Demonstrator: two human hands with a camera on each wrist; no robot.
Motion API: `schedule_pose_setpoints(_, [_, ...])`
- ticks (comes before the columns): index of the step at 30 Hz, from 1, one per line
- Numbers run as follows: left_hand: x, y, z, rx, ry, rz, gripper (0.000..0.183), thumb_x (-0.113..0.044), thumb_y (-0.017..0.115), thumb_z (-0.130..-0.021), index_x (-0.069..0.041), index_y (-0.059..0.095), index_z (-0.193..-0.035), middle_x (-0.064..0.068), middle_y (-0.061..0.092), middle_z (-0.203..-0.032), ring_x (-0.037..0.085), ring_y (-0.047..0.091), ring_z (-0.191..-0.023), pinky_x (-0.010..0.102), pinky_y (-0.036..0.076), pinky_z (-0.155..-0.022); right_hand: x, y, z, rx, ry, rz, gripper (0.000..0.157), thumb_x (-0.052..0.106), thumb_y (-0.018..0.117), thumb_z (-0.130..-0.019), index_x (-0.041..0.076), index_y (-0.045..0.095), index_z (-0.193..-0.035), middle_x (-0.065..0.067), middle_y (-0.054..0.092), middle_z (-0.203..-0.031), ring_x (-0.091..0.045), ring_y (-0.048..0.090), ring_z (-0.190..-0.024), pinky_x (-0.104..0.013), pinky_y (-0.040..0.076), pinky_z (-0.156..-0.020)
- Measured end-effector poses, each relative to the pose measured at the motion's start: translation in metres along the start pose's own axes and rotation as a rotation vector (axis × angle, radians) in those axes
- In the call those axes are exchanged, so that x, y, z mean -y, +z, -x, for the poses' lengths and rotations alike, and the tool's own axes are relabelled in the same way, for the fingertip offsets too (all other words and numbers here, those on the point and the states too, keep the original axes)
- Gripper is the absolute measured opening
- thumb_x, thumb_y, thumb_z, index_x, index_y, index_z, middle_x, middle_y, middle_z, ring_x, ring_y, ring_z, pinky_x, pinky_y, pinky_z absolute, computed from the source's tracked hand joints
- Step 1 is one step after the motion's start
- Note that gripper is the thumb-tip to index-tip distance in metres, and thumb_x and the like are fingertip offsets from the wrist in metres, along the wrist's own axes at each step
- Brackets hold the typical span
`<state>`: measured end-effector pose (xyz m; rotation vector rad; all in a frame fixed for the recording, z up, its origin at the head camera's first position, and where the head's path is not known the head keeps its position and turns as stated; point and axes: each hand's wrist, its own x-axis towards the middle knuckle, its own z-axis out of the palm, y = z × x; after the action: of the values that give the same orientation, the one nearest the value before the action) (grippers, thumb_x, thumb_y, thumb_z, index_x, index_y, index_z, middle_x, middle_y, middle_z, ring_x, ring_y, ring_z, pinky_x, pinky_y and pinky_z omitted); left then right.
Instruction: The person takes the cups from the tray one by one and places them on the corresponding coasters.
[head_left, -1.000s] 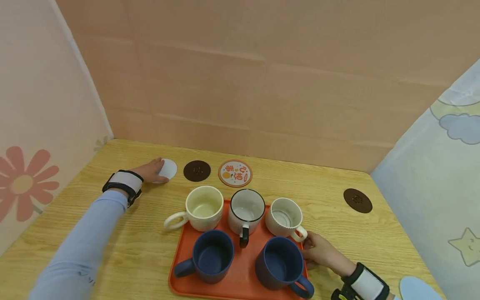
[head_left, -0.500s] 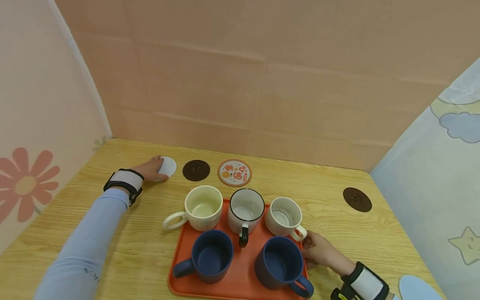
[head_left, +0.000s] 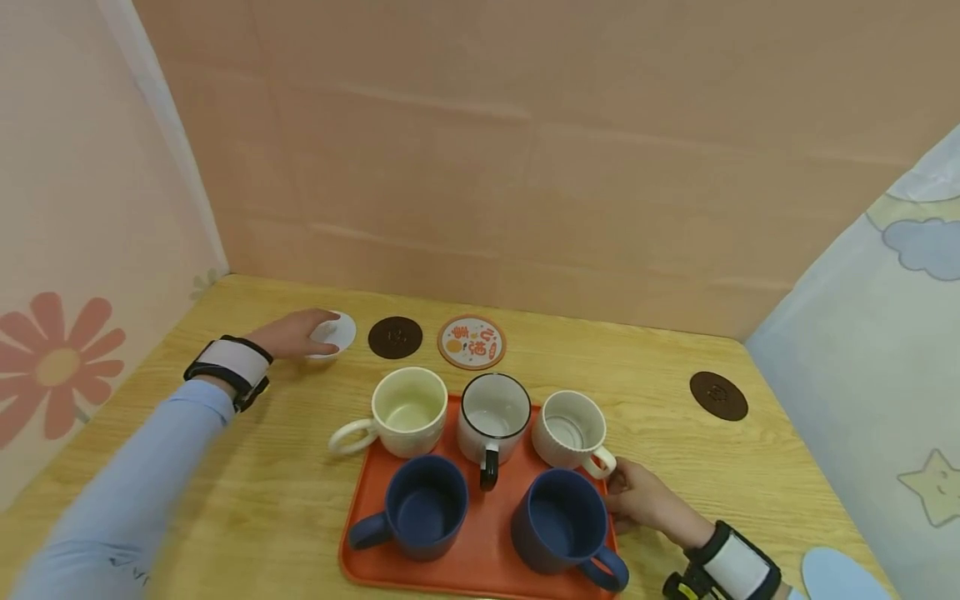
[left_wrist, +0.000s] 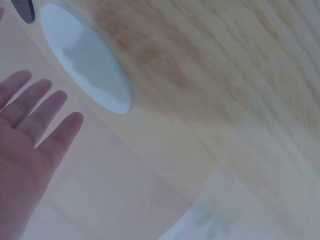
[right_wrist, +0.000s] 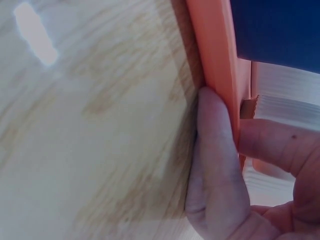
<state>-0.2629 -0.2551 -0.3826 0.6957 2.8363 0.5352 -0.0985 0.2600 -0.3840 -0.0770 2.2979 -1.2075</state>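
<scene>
My left hand point(head_left: 295, 332) hovers over a white round coaster point(head_left: 342, 330) at the back left. In the left wrist view its fingers point(left_wrist: 64, 131) are straight and spread, apart from the coaster. My right hand point(head_left: 643, 497) grips the right rim of an orange tray point(head_left: 480, 542). The right wrist view shows the thumb inside that rim and the fingers along its outer side. On the tray stand a cream mug point(head_left: 408, 437), a white mug with a black rim point(head_left: 491, 442), a small ribbed white cup point(head_left: 555, 454) and two dark blue mugs point(head_left: 427, 533), point(head_left: 547, 546).
Right of the white coaster lie a dark brown coaster point(head_left: 395, 337) and a printed orange-rimmed coaster point(head_left: 472, 342). Another brown coaster point(head_left: 718, 396) is at the far right, and a pale blue disc point(head_left: 840, 575) at the front right. Hung sheets enclose the wooden table point(head_left: 277, 500).
My left hand has risen off the white coaster and drawn slightly to the left. The right hand, tray and mugs stay in place.
</scene>
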Motion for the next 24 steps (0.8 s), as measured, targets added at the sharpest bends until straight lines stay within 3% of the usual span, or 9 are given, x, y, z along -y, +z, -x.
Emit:
schedule_pose_setpoints(8, [-0.018,-0.005,0.013,0.006,0.071,-0.167,0.052,-0.023,0.063,-0.084,0.007,0.049,-0.124,0.027,0.051,-0.122,0.043,0.046,-0.114,0.053,0.037,-0.093,0.001,0.002,0.001,0.007,-0.002,-0.033,0.041,0.004,0.064,-0.078,-0.017,0.043,-0.106,-0.009,0.051,-0.075,-0.017,0.057,-0.059,-0.036,0.053,-0.052])
schedule_pose_setpoints(24, [-0.057,-0.005,0.06,0.069,0.092,-0.278,0.043,-0.025,0.064,-0.082,0.003,0.058,-0.113,0.017,0.06,-0.107,0.033,0.058,-0.095,0.046,0.048,-0.078,0.0,0.003,0.001,0.018,0.014,-0.057,0.043,0.004,0.063,-0.08,-0.018,0.04,-0.109,-0.01,0.051,-0.076,-0.019,0.059,-0.059,-0.037,0.054,-0.054])
